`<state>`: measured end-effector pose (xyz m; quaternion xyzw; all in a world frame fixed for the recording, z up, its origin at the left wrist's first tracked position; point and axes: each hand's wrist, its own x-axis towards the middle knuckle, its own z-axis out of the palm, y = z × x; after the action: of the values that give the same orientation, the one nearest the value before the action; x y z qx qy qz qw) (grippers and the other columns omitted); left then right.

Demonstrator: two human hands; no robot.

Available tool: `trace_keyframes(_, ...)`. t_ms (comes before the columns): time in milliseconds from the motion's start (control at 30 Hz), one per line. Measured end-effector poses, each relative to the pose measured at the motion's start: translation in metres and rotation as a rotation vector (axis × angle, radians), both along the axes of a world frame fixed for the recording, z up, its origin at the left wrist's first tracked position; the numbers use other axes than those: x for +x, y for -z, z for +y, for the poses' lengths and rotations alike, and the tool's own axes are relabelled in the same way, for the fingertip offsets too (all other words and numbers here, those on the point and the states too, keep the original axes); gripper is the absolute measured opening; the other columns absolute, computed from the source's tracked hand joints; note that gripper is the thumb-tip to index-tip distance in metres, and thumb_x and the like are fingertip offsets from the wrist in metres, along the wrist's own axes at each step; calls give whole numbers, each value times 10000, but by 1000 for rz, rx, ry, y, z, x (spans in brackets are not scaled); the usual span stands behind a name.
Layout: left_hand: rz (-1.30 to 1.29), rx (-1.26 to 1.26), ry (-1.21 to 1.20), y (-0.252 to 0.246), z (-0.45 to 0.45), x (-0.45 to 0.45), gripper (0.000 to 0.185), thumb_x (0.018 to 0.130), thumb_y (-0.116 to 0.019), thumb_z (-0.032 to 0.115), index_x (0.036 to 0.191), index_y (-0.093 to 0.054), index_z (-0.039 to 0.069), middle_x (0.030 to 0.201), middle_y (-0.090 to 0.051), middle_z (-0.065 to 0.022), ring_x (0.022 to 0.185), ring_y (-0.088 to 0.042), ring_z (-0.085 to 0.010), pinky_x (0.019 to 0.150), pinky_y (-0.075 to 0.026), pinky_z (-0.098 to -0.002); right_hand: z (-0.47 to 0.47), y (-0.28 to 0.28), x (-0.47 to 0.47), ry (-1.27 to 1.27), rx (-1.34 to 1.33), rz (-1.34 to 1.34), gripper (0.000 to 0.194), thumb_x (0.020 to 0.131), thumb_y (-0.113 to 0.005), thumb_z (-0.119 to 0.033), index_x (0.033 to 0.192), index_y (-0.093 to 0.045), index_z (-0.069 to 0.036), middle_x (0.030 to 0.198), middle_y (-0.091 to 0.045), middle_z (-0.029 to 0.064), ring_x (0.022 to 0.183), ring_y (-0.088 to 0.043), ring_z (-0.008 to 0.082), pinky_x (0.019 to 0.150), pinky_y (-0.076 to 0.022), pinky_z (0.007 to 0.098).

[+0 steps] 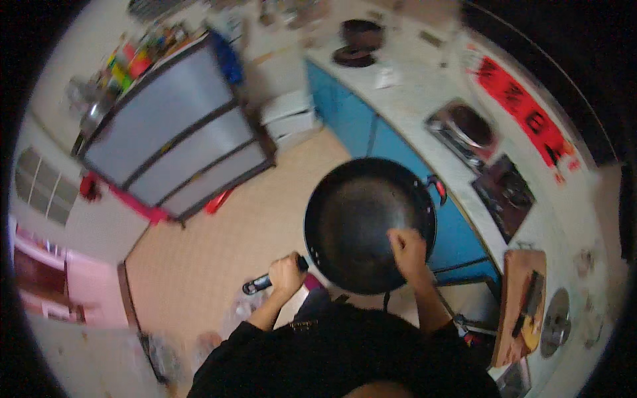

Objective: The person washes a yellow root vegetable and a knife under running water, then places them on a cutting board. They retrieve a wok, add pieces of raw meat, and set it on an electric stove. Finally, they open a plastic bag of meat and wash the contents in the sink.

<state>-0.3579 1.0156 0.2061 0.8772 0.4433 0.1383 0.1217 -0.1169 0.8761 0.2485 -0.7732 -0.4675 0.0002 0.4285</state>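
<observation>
A large black wok-like frying pan point(356, 219) is held in the air in front of my body, its dark inner surface facing up. My left hand point(287, 274) is wrapped around its long black handle, and the handle's end sticks out past my fist. Over the near right part of the pan is my right hand point(409, 253), with its fingers curled in. No object shows in that hand, and blur hides whether it touches the pan's surface. A small red and black helper handle point(438, 189) sits on the far right rim.
Along the right, a pale counter point(408, 119) over blue cabinets point(343, 109) holds a portable stove point(463, 129), a dark burner point(505, 194) and a wooden cutting board point(517, 298) with a cleaver point(528, 301). A grey cabinet point(174, 114) stands across the tan floor point(199, 263).
</observation>
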Motion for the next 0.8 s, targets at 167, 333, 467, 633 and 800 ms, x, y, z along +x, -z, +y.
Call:
trace_keyframes(167,-38,50,-361,-5,94,-142,115,603,-604,132,672,-557,53,628,-578,-136,562,-565,-313,533,-451,-380,202,-7,-59,-37,147,-261,306,728,-564,-62,1027,-505,-30,1042,-509,139,982,-449,301,871,-327,369)
trace_keyframes(333,41,127,-766,-20,114,-228,142,553,-639,117,652,-543,86,588,-571,-101,529,-562,-261,515,-440,-351,377,-17,-124,-317,78,-272,491,746,-601,-180,1166,-418,-5,1079,-478,189,995,-447,329,884,-333,383)
trace_keyframes(467,10,160,-995,-1,90,-240,187,532,-657,123,674,-541,85,561,-555,-103,512,-550,-267,517,-438,-355,489,-15,-183,-653,-48,122,475,769,-594,-304,1080,-474,34,991,-518,172,874,-503,257,781,-398,348)
trace_keyframes(633,-11,-69,-1454,31,47,-304,218,547,-683,161,707,-565,72,611,-579,-116,568,-570,-284,554,-450,-369,557,23,-357,-1083,-461,375,378,797,-564,-362,823,-594,15,661,-527,28,625,-444,108,591,-368,241)
trace_keyframes(800,-283,-482,-1703,42,33,-286,359,545,-745,299,776,-615,56,738,-621,-137,703,-599,-292,625,-462,-389,594,49,-504,-1382,-437,164,374,766,-581,-327,859,-585,35,759,-598,180,707,-568,243,644,-416,350)
